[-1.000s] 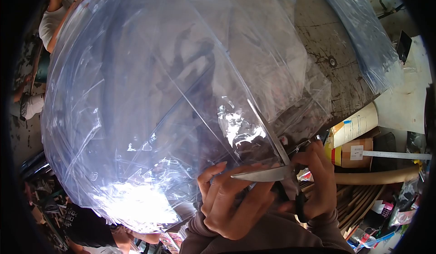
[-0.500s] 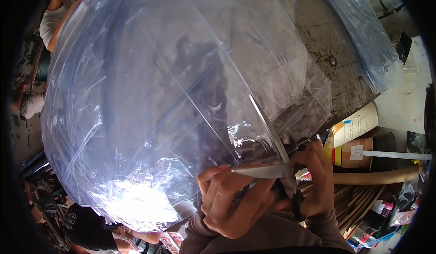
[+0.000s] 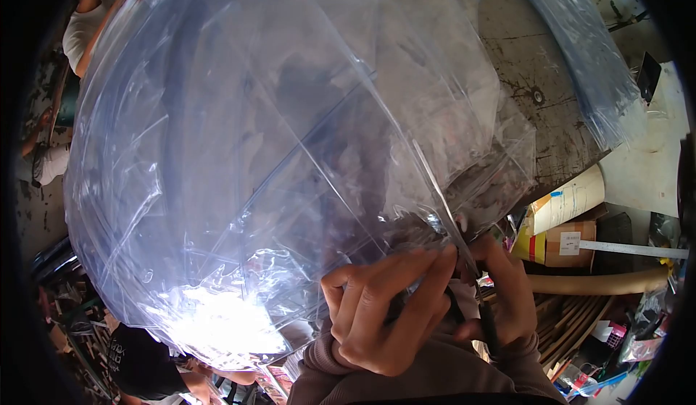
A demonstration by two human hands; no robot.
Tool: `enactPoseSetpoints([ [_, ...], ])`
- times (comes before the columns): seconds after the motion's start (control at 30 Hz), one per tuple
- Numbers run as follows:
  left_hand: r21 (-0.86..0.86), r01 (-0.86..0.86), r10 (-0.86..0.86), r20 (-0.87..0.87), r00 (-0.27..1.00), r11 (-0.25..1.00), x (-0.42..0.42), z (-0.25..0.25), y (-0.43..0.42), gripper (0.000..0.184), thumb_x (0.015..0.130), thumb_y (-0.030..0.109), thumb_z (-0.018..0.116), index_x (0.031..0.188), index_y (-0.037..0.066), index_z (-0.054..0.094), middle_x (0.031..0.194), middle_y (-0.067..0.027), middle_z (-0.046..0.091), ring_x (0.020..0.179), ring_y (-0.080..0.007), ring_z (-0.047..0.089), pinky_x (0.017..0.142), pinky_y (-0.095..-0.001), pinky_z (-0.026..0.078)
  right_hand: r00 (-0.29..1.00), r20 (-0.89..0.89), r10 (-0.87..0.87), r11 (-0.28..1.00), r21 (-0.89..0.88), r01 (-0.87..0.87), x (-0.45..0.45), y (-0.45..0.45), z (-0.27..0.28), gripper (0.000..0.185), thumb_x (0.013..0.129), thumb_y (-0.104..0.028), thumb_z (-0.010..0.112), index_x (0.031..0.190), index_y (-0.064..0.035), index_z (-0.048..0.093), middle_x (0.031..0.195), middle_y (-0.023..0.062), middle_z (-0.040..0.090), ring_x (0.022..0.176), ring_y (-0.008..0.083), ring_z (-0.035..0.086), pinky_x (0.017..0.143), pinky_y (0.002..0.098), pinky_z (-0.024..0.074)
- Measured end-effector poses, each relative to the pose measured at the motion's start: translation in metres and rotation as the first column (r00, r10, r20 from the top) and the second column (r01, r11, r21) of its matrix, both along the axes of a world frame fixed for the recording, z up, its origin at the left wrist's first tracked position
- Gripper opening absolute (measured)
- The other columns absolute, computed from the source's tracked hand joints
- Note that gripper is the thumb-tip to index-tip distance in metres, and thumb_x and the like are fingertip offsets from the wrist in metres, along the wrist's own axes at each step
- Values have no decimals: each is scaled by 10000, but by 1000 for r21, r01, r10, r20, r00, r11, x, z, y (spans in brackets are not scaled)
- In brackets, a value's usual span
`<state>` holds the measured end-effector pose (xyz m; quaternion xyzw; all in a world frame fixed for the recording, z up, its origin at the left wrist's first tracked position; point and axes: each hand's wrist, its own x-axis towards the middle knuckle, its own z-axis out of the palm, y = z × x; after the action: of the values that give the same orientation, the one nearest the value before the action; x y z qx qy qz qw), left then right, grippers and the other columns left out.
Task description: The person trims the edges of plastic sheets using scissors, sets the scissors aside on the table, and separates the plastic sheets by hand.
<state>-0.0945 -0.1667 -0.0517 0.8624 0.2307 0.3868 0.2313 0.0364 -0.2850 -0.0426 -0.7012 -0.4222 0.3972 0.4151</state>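
The right hand point(image 3: 507, 289) curls round the scissors point(image 3: 441, 201) and the left hand point(image 3: 391, 311) is half bent, its grip hidden, by clear plastic sheeting point(image 3: 312, 151) reaching the worktop's point(image 3: 518, 57) near edge, so cutting seems underway and another snip needs open blades.

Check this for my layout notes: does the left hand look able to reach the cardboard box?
Probably not directly: the right hand, holding the scissors, stands between the left hand and the cardboard box.
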Motion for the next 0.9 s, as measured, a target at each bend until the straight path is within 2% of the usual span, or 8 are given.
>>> enactPoseSetpoints([
  [0.1, 5, -6, 6, 5, 1000, 1000, -1, 1, 0, 427, 498, 61, 664, 921, 52, 727, 868, -30, 641, 687, -109, 615, 646, -252, 320, 995, 2, -97, 995, 25, 97, -3, 14, 2, 787, 493, -431, 882, 1041, 1, 518, 854, 89, 492, 702, 192, 505, 611, 289, 410],
  [0.17, 4, 50, -50, -13, 999, 999, -2, 2, 2, 499, 404, 33, 653, 902, 44, 680, 885, -81, 638, 707, -164, 612, 585, -306, 348, 989, -129, -67, 998, 5, 68, -1, 3, -3, 778, 498, -434, 878, 1033, 2, 519, 837, 87, 489, 696, 192, 489, 613, 280, 393],
  [0.37, 28, 8, -7, -33, 999, 1000, 0, 2, -1, 476, 431, 31, 655, 906, 55, 679, 879, -72, 636, 716, -155, 610, 617, -302, 342, 969, -225, -98, 993, 41, 110, -3, -11, -9, 786, 505, -448, 870, 1026, 22, 516, 840, 96, 510, 716, 203, 507, 642, 284, 399],
  [0.5, 31, 4, -2, -62, 998, 999, -1, 6, -2, 457, 445, 27, 652, 901, 57, 676, 881, -64, 636, 730, -153, 612, 648, -302, 338, 984, -161, -75, 996, 32, 81, -1, -12, -4, 780, 513, -452, 869, 1025, 18, 516, 857, 101, 525, 734, 195, 517, 651, 287, 409],
  [0.67, 84, -34, 42, -86, 995, 996, 3, 2, -1, 348, 548, 25, 655, 891, 82, 678, 901, -43, 638, 743, -140, 613, 702, -303, 341, 883, -423, -204, 977, -143, 157, -7, -21, -2, 764, 526, -470, 864, 1014, 8, 523, 802, 65, 554, 731, 146, 527, 656, 273, 426],
  [0.77, 100, -62, 70, -73, 995, 993, 5, 0, -1, 295, 636, 52, 640, 920, 109, 690, 920, -19, 637, 751, -121, 610, 759, -312, 356, 876, -451, -172, 985, -68, 158, -9, -21, -11, 759, 525, -476, 864, 1011, 0, 528, 745, 30, 550, 689, 120, 521, 624, 256, 421],
  [0.83, 141, -97, 114, -123, 986, 985, 4, 4, -4, 272, 698, 143, 666, 967, 131, 701, 936, 2, 635, 799, -112, 618, 847, -336, 361, 861, -480, -170, 982, -13, 187, -13, -26, -19, 725, 547, -468, 858, 1013, -17, 534, 725, 11, 549, 661, 95, 519, 603, 245, 416],
  [0.9, 127, -75, 100, -197, 975, 989, 3, 9, -7, 305, 721, 253, 700, 1004, 140, 704, 974, -4, 639, 875, -116, 627, 916, -366, 344, 800, -519, -302, 952, -115, 284, -16, -21, -8, 684, 571, -445, 855, 1015, -30, 541, 735, 7, 553, 667, 81, 522, 596, 244, 416],
])
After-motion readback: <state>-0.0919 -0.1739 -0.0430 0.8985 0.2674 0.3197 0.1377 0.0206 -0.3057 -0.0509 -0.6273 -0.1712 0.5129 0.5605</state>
